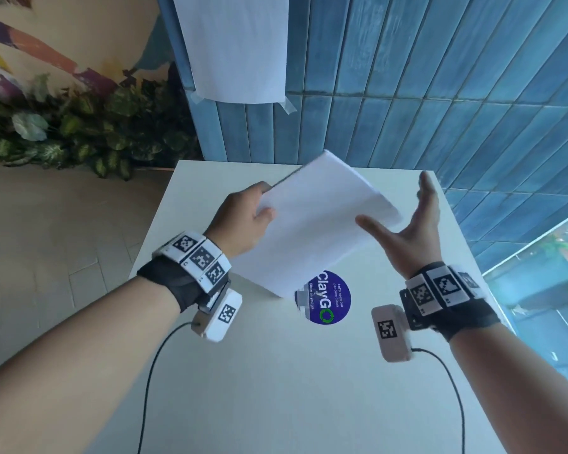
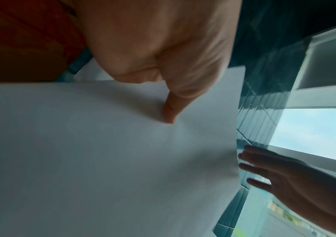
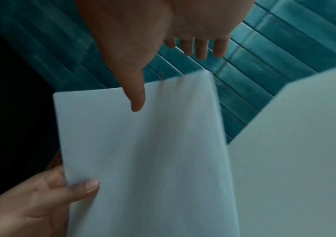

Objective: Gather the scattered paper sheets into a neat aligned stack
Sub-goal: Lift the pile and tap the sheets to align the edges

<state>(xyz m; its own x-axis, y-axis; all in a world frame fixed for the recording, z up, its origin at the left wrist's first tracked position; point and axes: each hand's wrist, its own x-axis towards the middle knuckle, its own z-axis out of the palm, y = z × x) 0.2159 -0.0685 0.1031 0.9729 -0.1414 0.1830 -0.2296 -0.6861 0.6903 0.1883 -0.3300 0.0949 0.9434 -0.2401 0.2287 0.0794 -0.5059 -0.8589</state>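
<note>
A stack of white paper sheets [image 1: 315, 221] is held tilted above the white table [image 1: 276, 371]. My left hand [image 1: 243, 217] grips the stack's left edge, thumb on top and fingers hidden beneath; the left wrist view shows the thumb pressed on the stack [image 2: 102, 152]. My right hand [image 1: 407, 224] hovers open at the stack's right edge, fingers straight and spread, thumb pointing toward the paper. In the right wrist view the stack [image 3: 146, 152] hangs below my open right hand [image 3: 163, 48], with my left hand [image 3: 41, 200] pinching its lower left corner.
A round blue sticker [image 1: 328, 303] lies on the table under the stack's near corner. A white sheet [image 1: 236, 47] is taped to the blue tiled wall [image 1: 440, 93] behind the table. Leafy plants [image 1: 79, 132] stand at left, a window [image 1: 554, 273] at right.
</note>
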